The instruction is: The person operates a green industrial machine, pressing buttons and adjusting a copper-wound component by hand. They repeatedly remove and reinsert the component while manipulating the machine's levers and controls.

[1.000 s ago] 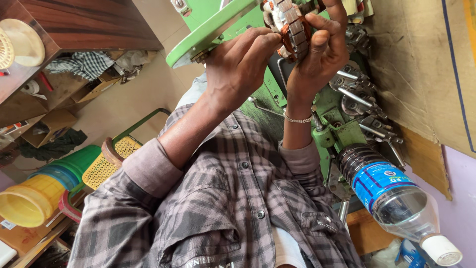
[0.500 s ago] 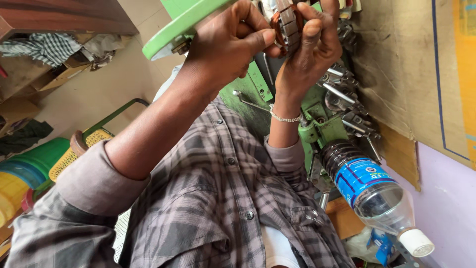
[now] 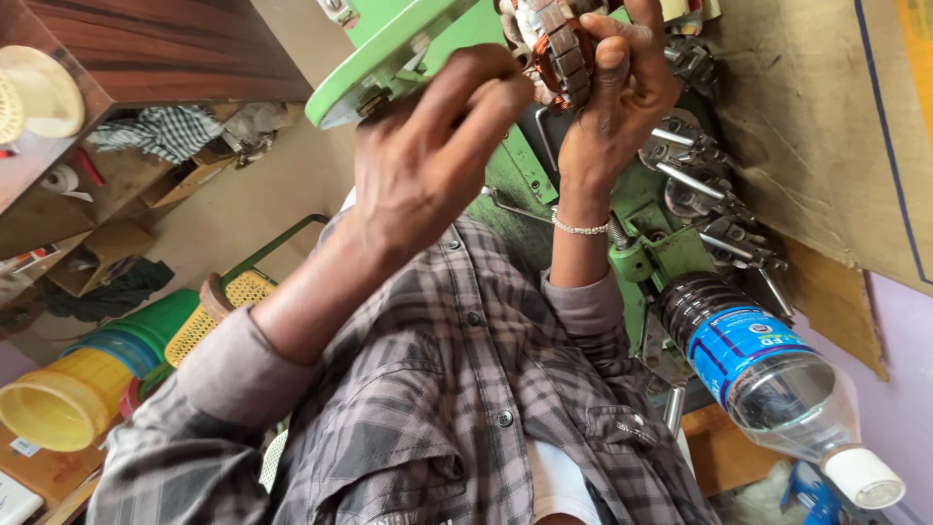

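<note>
My right hand (image 3: pixel 622 92), a bead bracelet on its wrist, grips a round metal core with copper-coloured windings (image 3: pixel 559 49) at the top of the view, against a green machine (image 3: pixel 651 248). My left hand (image 3: pixel 428 165) is just left of the core, blurred, fingers stretched together toward it under a green plate (image 3: pixel 374 58). The fingertips reach the core's edge; whether they pinch anything is hidden. My checked grey shirt (image 3: pixel 437 408) fills the lower middle.
A plastic water bottle with a blue label and white cap (image 3: pixel 768 374) lies at the right, beside the machine's metal levers (image 3: pixel 709 194). Yellow and green plastic containers (image 3: pixel 68 399) and a yellow mesh basket (image 3: pixel 219 311) are lower left. Wooden shelves with cloth (image 3: pixel 155 131) stand upper left.
My left hand has drawn back from the core and lower, its fingers now stretched out instead of curled on it. My right hand keeps its hold. The view has shifted slightly.
</note>
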